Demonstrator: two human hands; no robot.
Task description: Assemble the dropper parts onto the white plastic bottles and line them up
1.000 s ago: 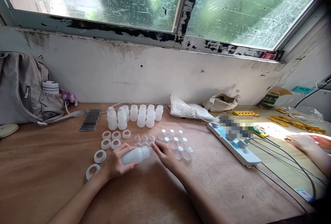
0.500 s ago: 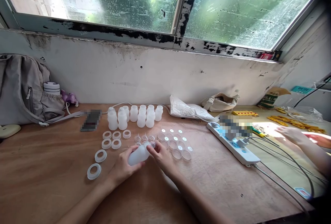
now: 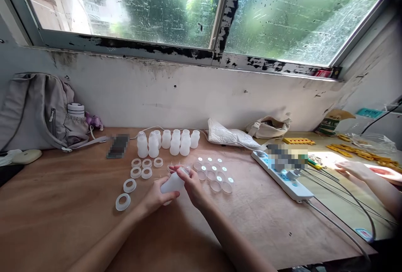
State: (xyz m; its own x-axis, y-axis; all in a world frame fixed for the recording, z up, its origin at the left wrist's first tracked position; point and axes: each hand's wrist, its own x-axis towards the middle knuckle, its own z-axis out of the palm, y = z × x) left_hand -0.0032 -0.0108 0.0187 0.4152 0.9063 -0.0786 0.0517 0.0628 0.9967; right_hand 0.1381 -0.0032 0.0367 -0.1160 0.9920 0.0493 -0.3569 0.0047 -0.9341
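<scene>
A frosted white baby bottle is tilted above the table, its top toward the right. My left hand is closed around its body. My right hand has its fingers closed on the top end, covering much of it. Left of my hands lie several translucent collar rings. Small clear nipples sit just beyond my fingers, partly hidden by them. To the right are several round clear caps and small white discs. More frosted bottles stand grouped at the back.
A phone and a grey backpack are at the back left. A white packet and a cloth bag lie by the wall. To the right runs a power strip with cables. Another person's hand is at the far right.
My right-hand fingers have shifted over the bottle's top, which they now cover more. The bottle remains in my left hand. The whole view has tilted slightly upward and left.
</scene>
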